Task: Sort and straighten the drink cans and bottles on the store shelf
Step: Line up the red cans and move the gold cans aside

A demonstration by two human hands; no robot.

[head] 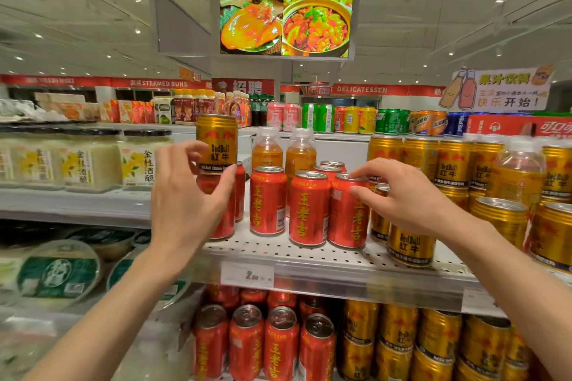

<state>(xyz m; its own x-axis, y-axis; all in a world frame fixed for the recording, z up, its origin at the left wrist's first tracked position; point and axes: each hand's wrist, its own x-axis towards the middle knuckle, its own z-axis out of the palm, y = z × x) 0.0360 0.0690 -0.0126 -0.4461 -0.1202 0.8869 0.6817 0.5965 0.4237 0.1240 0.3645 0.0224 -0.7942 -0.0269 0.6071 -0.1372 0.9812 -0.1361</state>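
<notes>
Store aisle, perforated white shelf, head view only. Gold Red Bull can stands upright on a red can, left of the red row. My left hand curls round its base, thumb at right. My right hand, fingers spread, rests on the rightmost red can. Gold stock lies right; left hand nearer.

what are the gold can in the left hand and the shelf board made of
Gold can: looks like metal, glossy printed finish, ribbed lower body and rolled rim. Shelf board: probably painted sheet metal, matte pale, with rows of small punched holes.
</notes>
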